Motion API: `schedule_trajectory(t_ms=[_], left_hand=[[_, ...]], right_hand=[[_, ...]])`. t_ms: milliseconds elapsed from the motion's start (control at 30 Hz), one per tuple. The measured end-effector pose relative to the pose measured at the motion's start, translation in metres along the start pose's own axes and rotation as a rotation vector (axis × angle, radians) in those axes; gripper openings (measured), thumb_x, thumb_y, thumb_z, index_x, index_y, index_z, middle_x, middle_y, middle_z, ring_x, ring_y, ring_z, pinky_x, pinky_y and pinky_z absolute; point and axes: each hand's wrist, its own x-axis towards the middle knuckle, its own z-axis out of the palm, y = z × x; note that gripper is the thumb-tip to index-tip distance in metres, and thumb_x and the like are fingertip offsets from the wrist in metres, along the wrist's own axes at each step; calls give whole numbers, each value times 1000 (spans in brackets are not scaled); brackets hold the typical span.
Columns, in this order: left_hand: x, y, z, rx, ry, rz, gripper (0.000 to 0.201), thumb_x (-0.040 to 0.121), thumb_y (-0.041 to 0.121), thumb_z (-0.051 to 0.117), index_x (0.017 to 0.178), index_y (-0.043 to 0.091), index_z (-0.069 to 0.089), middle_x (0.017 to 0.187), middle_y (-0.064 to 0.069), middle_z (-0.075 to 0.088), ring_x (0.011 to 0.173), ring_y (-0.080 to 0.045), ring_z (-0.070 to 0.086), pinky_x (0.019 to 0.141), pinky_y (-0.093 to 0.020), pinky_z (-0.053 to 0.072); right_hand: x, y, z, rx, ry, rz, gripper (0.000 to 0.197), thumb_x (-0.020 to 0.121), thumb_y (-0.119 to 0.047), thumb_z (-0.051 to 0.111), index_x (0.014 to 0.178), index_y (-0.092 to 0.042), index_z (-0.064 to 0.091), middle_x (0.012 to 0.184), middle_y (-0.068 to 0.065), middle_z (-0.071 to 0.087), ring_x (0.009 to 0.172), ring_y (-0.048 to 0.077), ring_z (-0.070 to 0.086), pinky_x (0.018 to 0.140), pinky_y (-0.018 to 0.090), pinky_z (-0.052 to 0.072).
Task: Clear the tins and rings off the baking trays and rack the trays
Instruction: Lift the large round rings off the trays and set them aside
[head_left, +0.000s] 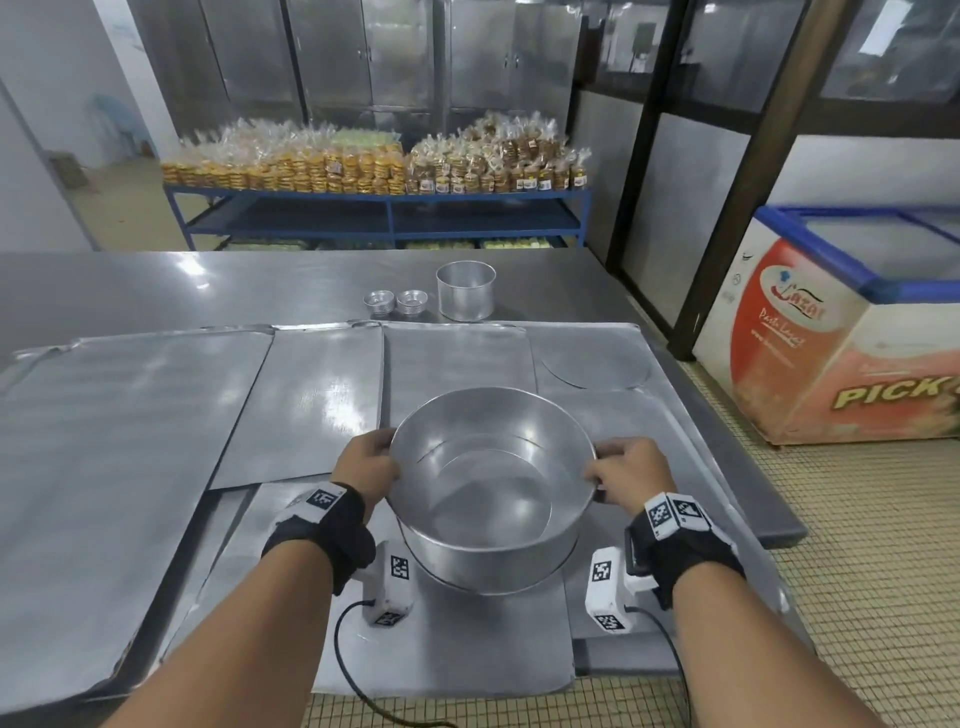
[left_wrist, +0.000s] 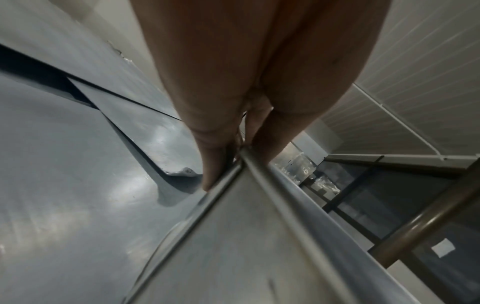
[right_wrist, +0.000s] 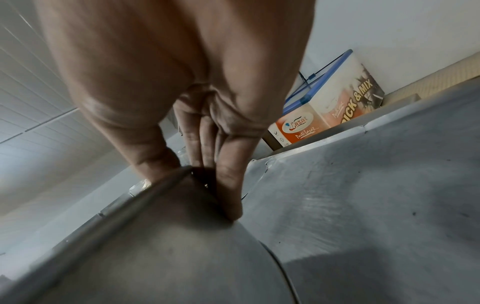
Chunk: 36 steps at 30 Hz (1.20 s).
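Both hands, left hand (head_left: 366, 462) and right hand (head_left: 626, 475), pinch the large round aluminium cake tin (head_left: 491, 488) rim; lift level, clear of the flat steel baking tray (head_left: 441, 639) beneath.

walls: white (head_left: 47, 104) | floor: beige small-tile (head_left: 883, 545) | back: steel cabinets (head_left: 363, 57) | blue shelf rack (head_left: 384, 208) stacked with bagged biscuits (head_left: 363, 161) | right: dark-framed glass partition (head_left: 727, 130), chest freezer (head_left: 852, 322) | steel bench (head_left: 156, 280), glare spots
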Motion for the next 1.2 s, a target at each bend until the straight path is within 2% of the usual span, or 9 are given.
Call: schedule_trajectory(t_ms=[200,333,467,600,733,833,933,1033,1200], left_hand=[[8,-20,-2,249,27,11,66,63,-13,49,123,9,68,112,-7,70,102,-36,66,83,-50,59],[8,-19,3,328,34,-13,67,67,-19,46,124,9,66,114,-9,68,101,-35,65,82,-46,60],[11,-21,7,410,63,-20,62,66,-20,47,116,8,71,110,-5,65,102,-34,63,82,-41,58],[16,-24,6,523,41,-21,57,61,-12,48,103,13,76,106,-9,71,94,-35,66,79,-47,60],[24,-15,7,731,-39,-65,42,65,-7,54,96,7,77,90,-13,73,80,-31,67,68,-35,58],[34,-2,7,862,-101,-123,22,77,-3,61,95,-1,73,78,-12,67,68,-26,63,56,-27,52],[48,12,9,960,-138,-180,12,82,7,68,91,1,64,83,-12,68,70,-26,65,64,-31,59],[65,26,17,1111,-196,-131,20,79,21,71,73,11,54,74,-4,61,65,-19,60,55,-25,48],[90,47,41,1231,-342,-21,31,84,30,68,66,14,49,70,-1,54,68,-22,57,56,-24,40]], right_hand=[[4,7,-1,-161,-63,23,23,62,13,68,69,-9,74,73,13,72,69,32,71,58,41,62],[6,8,-2,-228,-75,39,19,61,12,70,70,-5,75,72,13,72,58,27,68,48,31,58],[10,10,0,-261,-84,51,17,57,10,70,65,-4,75,69,15,72,57,30,71,51,39,61],[17,13,1,-263,-109,74,17,52,9,69,64,-2,74,72,19,72,60,34,72,55,47,61],[27,15,2,-318,-132,89,19,44,4,67,62,0,72,69,21,72,61,38,72,56,52,61],[30,7,3,-416,-161,101,19,46,3,73,64,0,74,64,17,72,61,35,73,62,49,62],[35,-5,5,-539,-176,127,26,52,1,80,77,1,73,71,15,73,66,29,73,67,36,63],[42,-15,8,-624,-196,149,33,52,-4,84,82,-1,72,73,14,73,69,28,73,67,33,62],[58,-31,11,-636,-245,155,40,63,-22,88,93,-4,70,82,13,74,79,31,73,79,40,60]])
